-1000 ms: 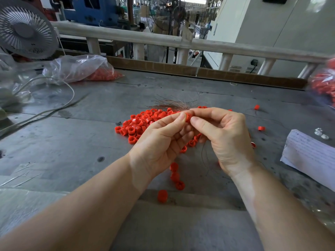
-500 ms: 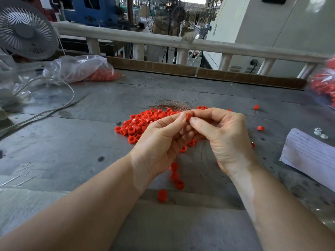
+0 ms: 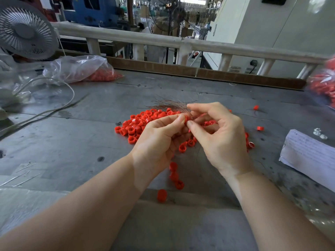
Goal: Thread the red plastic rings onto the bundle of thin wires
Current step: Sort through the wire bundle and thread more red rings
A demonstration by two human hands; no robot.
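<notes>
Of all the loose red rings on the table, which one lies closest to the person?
The lone ring lying below both hands, at the table's near edge. The other rings are all farther away.

2 hands (image 3: 159, 142), 2 bags (image 3: 78, 69), 1 fan (image 3: 25, 31).

The grey worktable (image 3: 54, 142) is seen as dull, scuffed and stained metal, with a brown wooden strip (image 3: 235, 77) along its 12 o'clock edge. The small red rings (image 3: 134, 127) heaped at the centre are shown as smooth, slightly glossy plastic, and the thin coppery wires (image 3: 170, 105) as fine bare metal. A clear, crinkled, shiny plastic bag (image 3: 76, 69) is seen at 10 o'clock and matt white paper (image 3: 308, 154) at 3 o'clock.
</notes>
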